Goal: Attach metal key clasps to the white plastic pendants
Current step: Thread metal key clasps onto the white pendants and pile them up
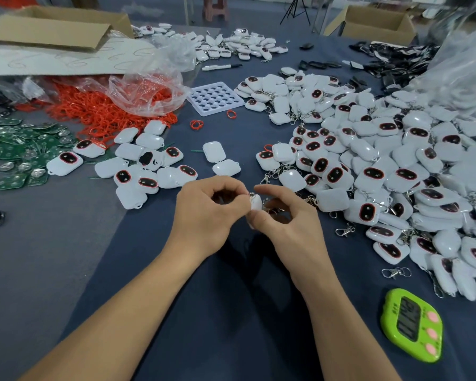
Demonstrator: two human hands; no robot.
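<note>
We look down on two bare forearms that reach in from the bottom edge and meet over the middle of a dark blue worktop (231, 312). The left hand (209, 213) shows its back, wrist bent slightly inward, its fingers curled and its thumb and forefinger pinching the upper left edge of one white pendant (256, 202). The right hand (286, 218) faces it, with the thumb pressed on the lower side of the same pendant and the forefinger arched over the top, so both hands grip it just above the worktop. A metal key clasp (268, 202) shows at the pendant's right side, inside the curl of the right fingers; we cannot tell whether it is hooked on. A large pile of pendants (396, 160) spreads to the right, many with clasps, and a smaller group of pendants (138, 166) lies to the left. Loose clasps (345, 231) lie near the right wrist. A green timer (412, 325) sits at the lower right. Farther back lie red rings (99, 114), green circuit boards (19, 149) and a white tray with holes (215, 98).
</note>
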